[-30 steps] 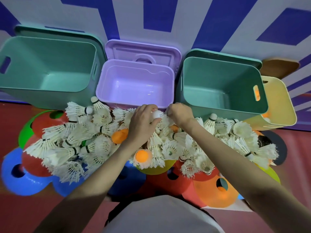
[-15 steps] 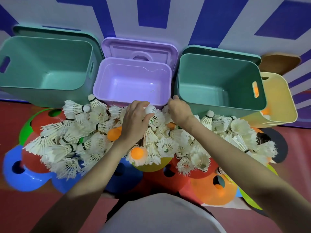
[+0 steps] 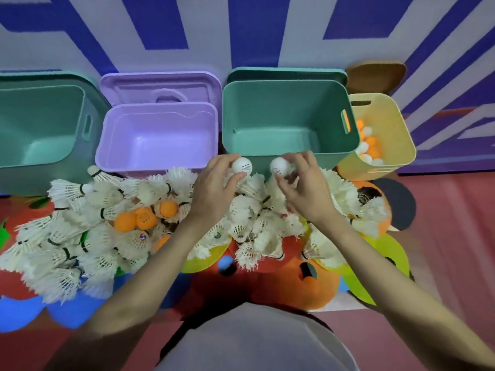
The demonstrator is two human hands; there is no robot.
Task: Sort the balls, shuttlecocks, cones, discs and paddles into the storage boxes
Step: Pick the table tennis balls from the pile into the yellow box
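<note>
My left hand (image 3: 214,186) pinches a white ball (image 3: 242,166) between thumb and fingers. My right hand (image 3: 305,183) pinches a second white ball (image 3: 279,166). Both hands hover over a heap of white shuttlecocks (image 3: 88,236), just in front of the right green box (image 3: 348,124). Three orange balls (image 3: 144,216) lie among the shuttlecocks on the left. Coloured discs, such as an orange one (image 3: 318,287), lie under the heap. The yellow box (image 3: 401,135) at far right holds several orange and white balls.
A purple box (image 3: 160,167) with its lid propped behind it stands in the middle, a second green box (image 3: 16,167) at left. A dark paddle (image 3: 399,202) lies at right by the yellow box. Red floor runs along the right.
Both hands have lifted out of the shuttlecock heap and drawn apart, each now holding a white ball. The view has shifted, showing more of the yellow box.
</note>
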